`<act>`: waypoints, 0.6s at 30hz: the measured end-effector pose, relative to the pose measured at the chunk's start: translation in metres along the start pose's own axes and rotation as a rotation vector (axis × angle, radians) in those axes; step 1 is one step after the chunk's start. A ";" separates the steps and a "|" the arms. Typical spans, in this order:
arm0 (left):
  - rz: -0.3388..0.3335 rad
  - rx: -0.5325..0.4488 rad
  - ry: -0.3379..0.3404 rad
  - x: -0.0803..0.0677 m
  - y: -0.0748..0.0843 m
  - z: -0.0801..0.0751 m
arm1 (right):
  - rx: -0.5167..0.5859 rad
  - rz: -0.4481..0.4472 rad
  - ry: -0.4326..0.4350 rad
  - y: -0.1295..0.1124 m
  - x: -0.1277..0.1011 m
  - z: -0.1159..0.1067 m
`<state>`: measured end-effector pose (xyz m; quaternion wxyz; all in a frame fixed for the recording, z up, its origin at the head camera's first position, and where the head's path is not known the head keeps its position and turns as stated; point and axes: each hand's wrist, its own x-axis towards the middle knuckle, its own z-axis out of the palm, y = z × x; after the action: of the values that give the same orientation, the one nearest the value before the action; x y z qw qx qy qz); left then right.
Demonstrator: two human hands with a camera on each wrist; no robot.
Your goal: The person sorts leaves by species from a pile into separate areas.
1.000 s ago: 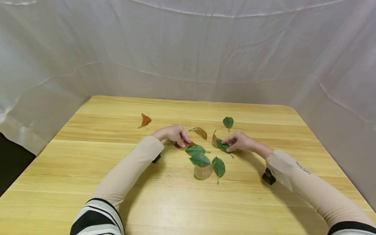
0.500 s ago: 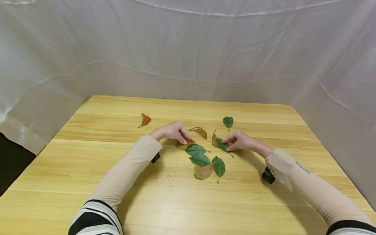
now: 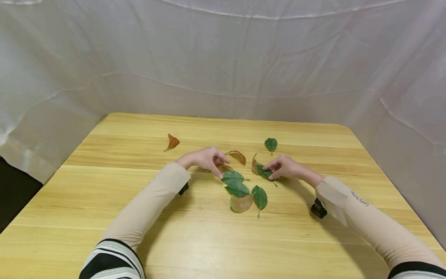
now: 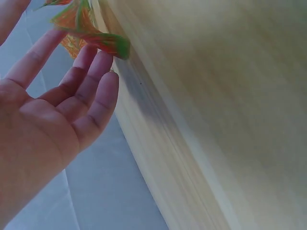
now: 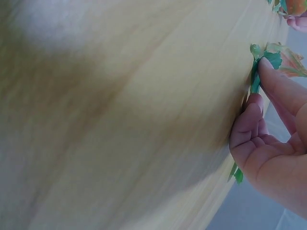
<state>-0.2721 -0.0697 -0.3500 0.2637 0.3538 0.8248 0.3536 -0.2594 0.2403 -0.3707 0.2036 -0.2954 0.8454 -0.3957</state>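
My left hand hovers over a red-orange leaf near the middle of the wooden table. In the left wrist view the palm of that left hand is open with fairly straight fingers, whose tips touch the red-and-green leaf. My right hand pinches a green leaf between thumb and forefinger. The right wrist view shows the right hand holding that green leaf against the tabletop. A brown leaf lies just left of the right hand's fingers.
Three green leaves and a pale reddish leaf lie clustered in front of the hands. A curled brown leaf, a small green leaf and an orange leaf lie farther back. White cloth surrounds the table.
My left hand's fingers have lifted and spread off the red leaf and shifted slightly right. The right hand has stayed on its green leaf.
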 end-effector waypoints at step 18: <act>-0.043 0.060 0.024 -0.001 0.000 0.003 | -0.061 0.125 0.024 -0.010 -0.002 0.002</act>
<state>-0.2695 -0.0694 -0.3515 0.2505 0.3395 0.8455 0.3273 -0.2536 0.2350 -0.3643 0.2086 -0.2433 0.8763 -0.3598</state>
